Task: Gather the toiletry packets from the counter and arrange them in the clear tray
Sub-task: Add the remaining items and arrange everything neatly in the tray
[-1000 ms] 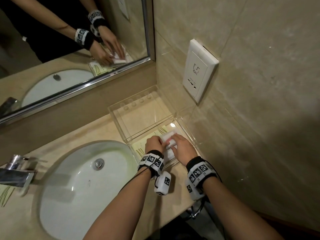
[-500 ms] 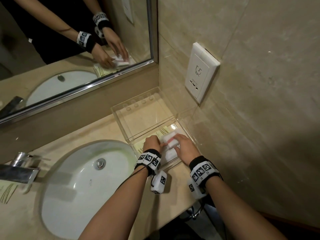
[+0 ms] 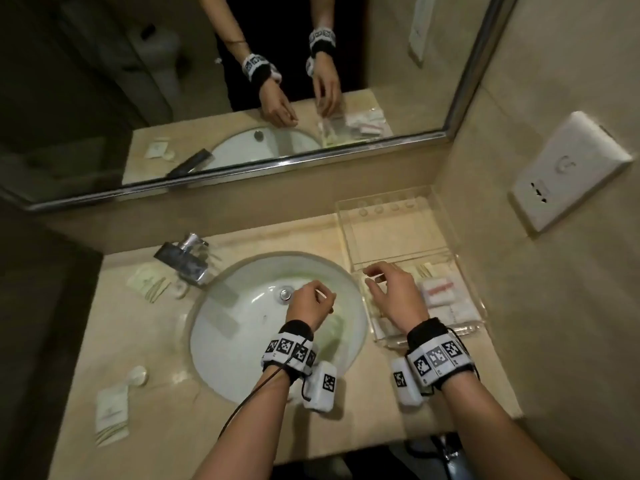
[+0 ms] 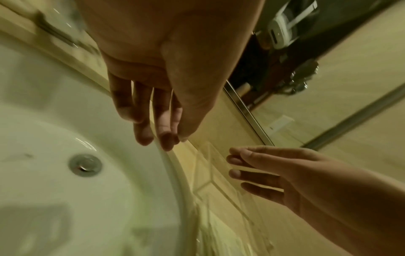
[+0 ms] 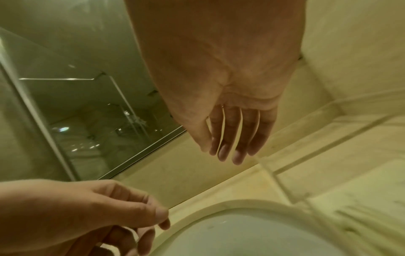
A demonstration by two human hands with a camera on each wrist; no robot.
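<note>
The clear tray (image 3: 474,299) sits on the counter right of the sink, its lid (image 3: 398,230) leaning open behind it. White packets (image 3: 438,289) with a pink stripe lie inside. My right hand (image 3: 388,289) hovers over the tray's left part, fingers relaxed and empty (image 5: 228,152). My left hand (image 3: 311,301) hangs over the sink basin with loose fingers, holding nothing (image 4: 153,135). More packets lie on the counter: one (image 3: 149,284) left of the faucet and one (image 3: 111,415) at the front left, with a small round item (image 3: 138,375) beside it.
The white sink basin (image 3: 242,341) fills the counter's middle, with a chrome faucet (image 3: 187,259) at its back left. A mirror (image 3: 242,98) runs along the back wall. A wall socket plate (image 3: 568,171) is on the right wall above the tray.
Both hands let go of the white packet in the tray and pulled back. The left hand moved left over the sink. The head view swung left, showing the whole counter.
</note>
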